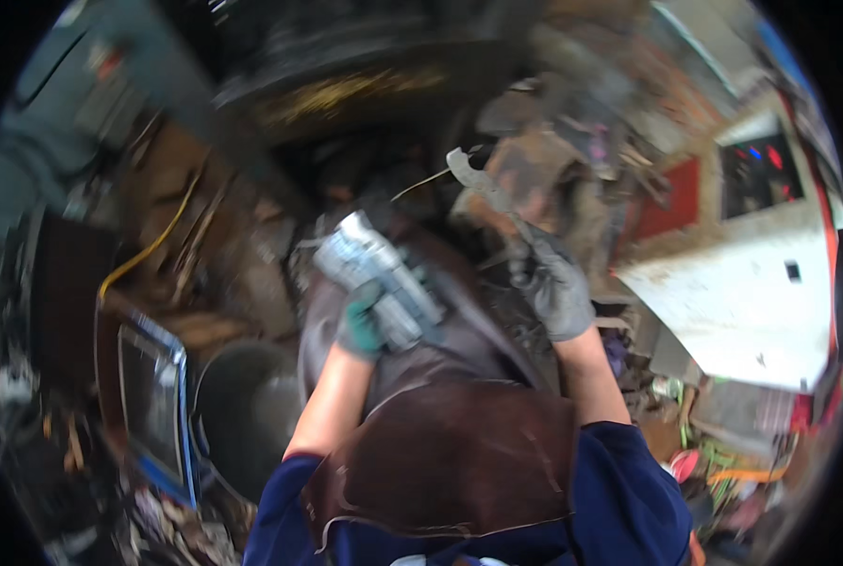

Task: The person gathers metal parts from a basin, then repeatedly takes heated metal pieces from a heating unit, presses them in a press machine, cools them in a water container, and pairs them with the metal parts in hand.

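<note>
The left hand [362,319] has its grip around silvery metal pieces [393,281] over the brown apron [450,453]; the right hand's [561,294] grip clasps a curved-ended metal tool [483,183], apart from them.

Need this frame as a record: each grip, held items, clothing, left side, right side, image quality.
left grip: green-gloved, closed around silvery metal pieces
right grip: grey-gloved, holding a curved-ended metal strip near its lower end
clothing: dark brown apron, navy sleeves
left side: yellow cord, framed panel
right side: white panel
image quality: blurred; exact type of metal parts unclear
</note>
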Tool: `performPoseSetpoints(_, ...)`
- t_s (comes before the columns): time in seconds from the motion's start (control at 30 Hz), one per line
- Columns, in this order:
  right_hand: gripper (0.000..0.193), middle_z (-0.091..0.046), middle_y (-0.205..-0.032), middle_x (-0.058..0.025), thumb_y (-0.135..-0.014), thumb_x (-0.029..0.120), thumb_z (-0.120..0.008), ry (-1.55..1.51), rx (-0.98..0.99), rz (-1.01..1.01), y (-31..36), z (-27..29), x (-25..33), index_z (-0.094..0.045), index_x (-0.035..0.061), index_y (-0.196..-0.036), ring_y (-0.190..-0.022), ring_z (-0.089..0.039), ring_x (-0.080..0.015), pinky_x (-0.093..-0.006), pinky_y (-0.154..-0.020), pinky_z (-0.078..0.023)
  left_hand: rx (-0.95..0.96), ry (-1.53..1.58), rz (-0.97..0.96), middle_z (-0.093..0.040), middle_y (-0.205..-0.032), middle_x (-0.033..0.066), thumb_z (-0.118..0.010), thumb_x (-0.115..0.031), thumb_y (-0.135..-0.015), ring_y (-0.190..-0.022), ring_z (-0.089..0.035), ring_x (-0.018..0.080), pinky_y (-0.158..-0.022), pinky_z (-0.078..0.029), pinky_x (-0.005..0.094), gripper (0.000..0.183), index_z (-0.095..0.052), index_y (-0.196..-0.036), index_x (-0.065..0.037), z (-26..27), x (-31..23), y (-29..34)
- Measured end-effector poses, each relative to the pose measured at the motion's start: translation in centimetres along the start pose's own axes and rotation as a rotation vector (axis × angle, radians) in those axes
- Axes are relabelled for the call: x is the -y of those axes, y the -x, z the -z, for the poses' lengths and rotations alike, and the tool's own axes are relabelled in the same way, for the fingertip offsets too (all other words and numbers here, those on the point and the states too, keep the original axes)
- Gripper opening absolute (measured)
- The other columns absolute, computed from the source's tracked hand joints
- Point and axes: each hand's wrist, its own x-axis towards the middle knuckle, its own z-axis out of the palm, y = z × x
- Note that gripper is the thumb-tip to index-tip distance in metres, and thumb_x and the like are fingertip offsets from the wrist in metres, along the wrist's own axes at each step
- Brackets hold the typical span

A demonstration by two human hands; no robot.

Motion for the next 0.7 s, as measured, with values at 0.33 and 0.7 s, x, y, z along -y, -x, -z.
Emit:
performPoseSetpoints(0.33,0.033,-0.061,-0.113,-0.0139,-0.093,0.000,-0.042,-0.520,-0.394,0.176,-5.2,7.8,-2.8,-0.051,0.0004,-0.125,-0.099,-0.063,-0.0210,-0.0274,-0.077,-0.057,0.058,0.023,0.009,-0.055,-0.116,0.0131,-0.068,-0.022,-0.080,-0.105,-0.059,0.0341,-0.090,-0.046,0.0598,0.053,-0.046,-0.127,-0.015,1.0,0.4,-1.0)
performPoseSetpoints(0.7,0.016,-0.063,-0.101,-0.0133,-0.095,0.010,-0.049,-0.729,-0.456,0.163,-15.8,5.9,-2.9,-0.055,-0.0017,-0.103,-0.093,-0.064,-0.0251,-0.0328,-0.078,-0.056,0.036,-0.009,0.038,-0.057,-0.109,0.0156,-0.071,-0.020,-0.074,-0.098,-0.061,0.0333,-0.083,-0.053,0.0539,0.052,-0.050,-0.121,-0.011,-2.0,0.3,-0.9)
